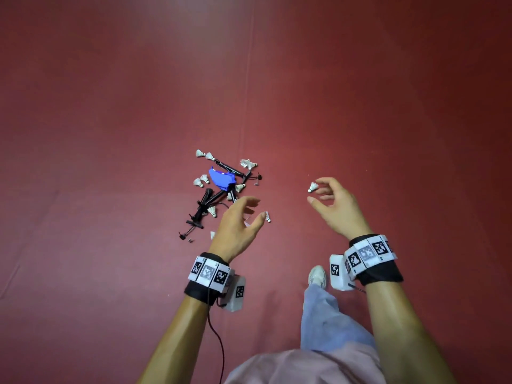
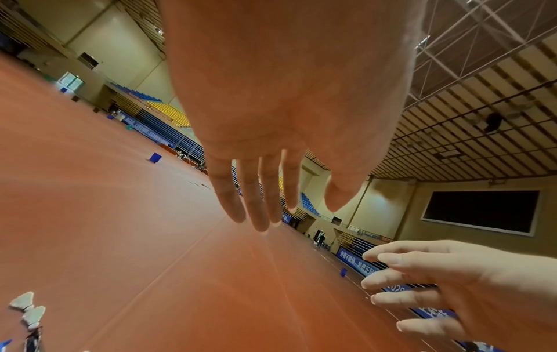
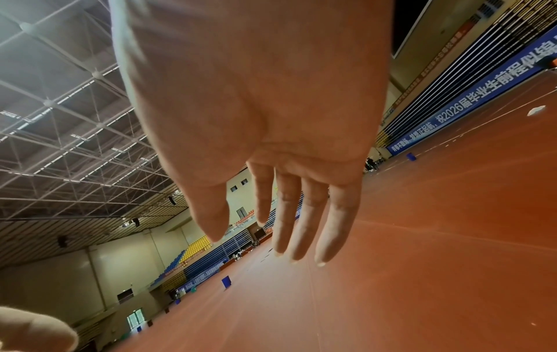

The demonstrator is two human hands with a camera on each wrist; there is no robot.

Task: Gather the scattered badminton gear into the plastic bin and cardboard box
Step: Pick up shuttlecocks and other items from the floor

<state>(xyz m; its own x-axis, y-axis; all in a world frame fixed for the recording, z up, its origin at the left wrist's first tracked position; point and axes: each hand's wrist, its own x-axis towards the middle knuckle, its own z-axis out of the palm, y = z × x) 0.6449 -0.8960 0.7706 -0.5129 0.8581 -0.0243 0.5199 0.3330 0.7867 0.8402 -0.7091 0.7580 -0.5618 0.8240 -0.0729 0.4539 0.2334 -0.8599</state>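
While both hands hang empty with fingers loosely spread, the left hand (image 1: 238, 225) sits just below the gear pile (image 1: 221, 184) at frame centre, and the right hand (image 1: 336, 209) is beside a lone shuttlecock (image 1: 313, 187) right of centre. Neither bin nor box shows. Best to pinch that stray by its cork, sparing the feathers, and scoop the clustered ones together.

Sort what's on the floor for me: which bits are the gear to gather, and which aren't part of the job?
Job:
shuttlecocks
lone shuttlecock by the right hand
black rods and cords
blue cloth item

Not job:
distant blue bins
wall banner
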